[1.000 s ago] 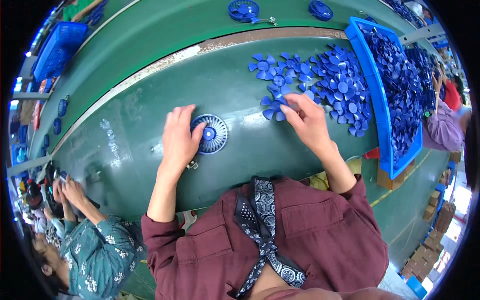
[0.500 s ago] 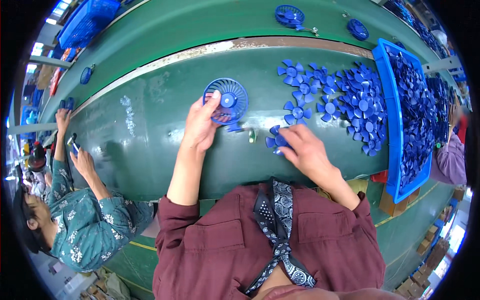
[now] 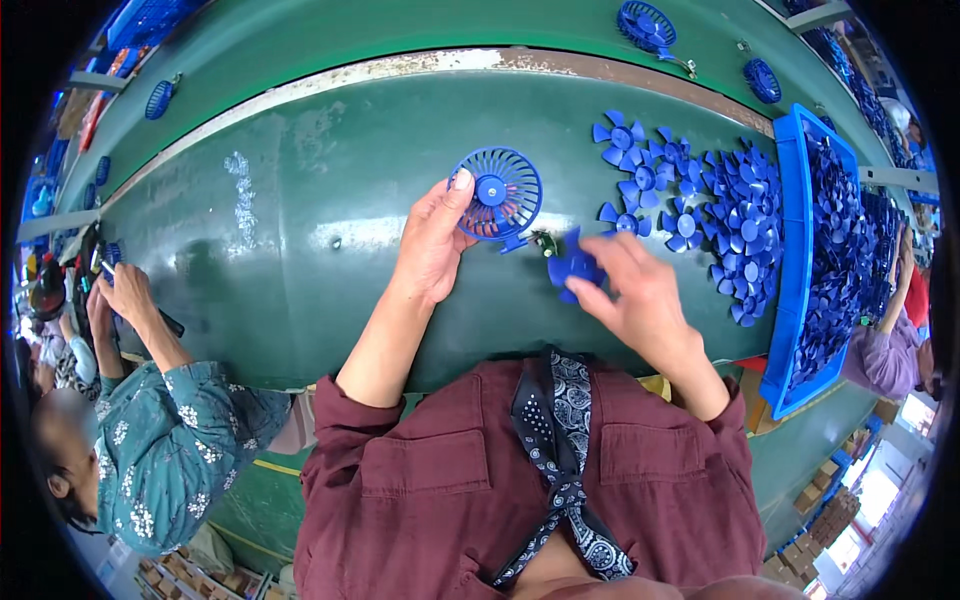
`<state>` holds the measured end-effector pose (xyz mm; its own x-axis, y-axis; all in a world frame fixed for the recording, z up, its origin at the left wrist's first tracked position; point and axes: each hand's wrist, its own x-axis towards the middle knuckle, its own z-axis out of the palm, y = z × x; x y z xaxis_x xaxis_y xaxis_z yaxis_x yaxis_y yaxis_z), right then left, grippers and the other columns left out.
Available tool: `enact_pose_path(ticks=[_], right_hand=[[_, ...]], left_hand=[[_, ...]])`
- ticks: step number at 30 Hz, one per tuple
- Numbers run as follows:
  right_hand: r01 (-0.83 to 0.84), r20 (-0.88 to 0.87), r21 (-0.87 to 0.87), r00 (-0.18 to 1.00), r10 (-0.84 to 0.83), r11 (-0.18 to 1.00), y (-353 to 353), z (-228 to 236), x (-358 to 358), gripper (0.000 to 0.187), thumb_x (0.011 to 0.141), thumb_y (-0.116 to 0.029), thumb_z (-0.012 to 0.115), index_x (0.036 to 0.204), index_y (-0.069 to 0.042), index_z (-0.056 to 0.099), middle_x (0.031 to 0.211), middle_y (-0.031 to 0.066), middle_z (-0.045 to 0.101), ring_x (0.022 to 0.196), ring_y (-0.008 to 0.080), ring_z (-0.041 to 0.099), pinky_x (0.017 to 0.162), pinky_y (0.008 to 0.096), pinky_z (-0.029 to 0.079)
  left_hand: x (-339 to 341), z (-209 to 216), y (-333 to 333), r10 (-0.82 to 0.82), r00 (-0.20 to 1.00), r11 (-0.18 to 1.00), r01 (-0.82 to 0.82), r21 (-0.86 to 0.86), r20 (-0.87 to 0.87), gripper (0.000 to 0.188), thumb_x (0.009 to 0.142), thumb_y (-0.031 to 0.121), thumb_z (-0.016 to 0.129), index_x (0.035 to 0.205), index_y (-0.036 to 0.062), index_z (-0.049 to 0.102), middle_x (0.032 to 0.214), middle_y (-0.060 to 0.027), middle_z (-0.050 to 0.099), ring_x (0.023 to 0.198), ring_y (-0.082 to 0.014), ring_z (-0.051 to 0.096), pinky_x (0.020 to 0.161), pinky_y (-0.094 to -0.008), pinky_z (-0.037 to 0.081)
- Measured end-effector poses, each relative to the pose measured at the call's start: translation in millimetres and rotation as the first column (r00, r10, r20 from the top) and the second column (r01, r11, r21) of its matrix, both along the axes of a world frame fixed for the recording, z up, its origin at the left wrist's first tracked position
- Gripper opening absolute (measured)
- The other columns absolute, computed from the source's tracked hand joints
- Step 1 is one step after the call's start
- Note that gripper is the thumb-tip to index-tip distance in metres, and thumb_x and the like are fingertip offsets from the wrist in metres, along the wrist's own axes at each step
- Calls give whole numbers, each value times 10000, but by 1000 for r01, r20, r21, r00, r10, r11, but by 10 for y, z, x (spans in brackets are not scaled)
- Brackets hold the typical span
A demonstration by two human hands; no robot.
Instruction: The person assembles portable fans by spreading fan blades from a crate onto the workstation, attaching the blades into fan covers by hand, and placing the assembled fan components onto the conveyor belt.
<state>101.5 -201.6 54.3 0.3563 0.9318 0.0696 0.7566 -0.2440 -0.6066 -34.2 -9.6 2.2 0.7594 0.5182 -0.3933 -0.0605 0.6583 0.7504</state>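
Observation:
My left hand [image 3: 435,235] holds a round blue fan housing [image 3: 515,205] with slatted sides, thumb on its rim and the open face with its hub turned up. From the housing's lower edge a small green circuit board [image 3: 545,242] hangs on short wires. Just right of that, my right hand [image 3: 635,290] pinches a blue fan blade [image 3: 574,266] between thumb and fingers; it is blurred and looks tilted. Several loose fan blades [image 3: 683,224] lie on the green table to the right, growing into a heap [image 3: 745,230].
A blue tray [image 3: 793,250] full of fan blades stands at the table's right end. Beyond the worn ledge [image 3: 400,68], a green belt carries fan housings [image 3: 647,27]. At the left a co-worker in a flowered shirt [image 3: 185,440] handles a part; another person's purple sleeve [image 3: 880,355] shows far right.
The view has turned a little, shifting the table's things right. The fan blade in my right hand has tilted up from the table, close beside the circuit board. My left hand keeps its hold.

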Motion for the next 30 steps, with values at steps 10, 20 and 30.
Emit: enact_pose_path(ticks=[10,20,30], right_hand=[[-101,165,171,984,72,980,739,-161,-118,358,741,-98,716,1073,-51,588,900,102,550,801,299,593,613,402,504],[-55,-272,96,959,79,994,745,-196,250,444,738,-158,774,1114,5,605,917,130,643,819,217,617,695,312,502],[29,-454,114,891,26,993,903,-521,537,404,741,-263,776,943,57,636,762,141,655,714,202,630,628,353,494]], left_hand=[[35,10,-251,33,999,974,-35,222,10,308,922,194,638,1135,-12,555,964,-23,629,849,-70,571,763,-232,486],[-39,67,-177,53,990,851,25,524,-133,248,871,120,668,1048,-35,591,879,-45,656,785,-85,586,714,-242,491],[103,-74,-156,137,990,848,-97,521,-40,419,948,190,585,1289,-24,469,1136,-108,589,1004,-158,580,883,-294,476]])
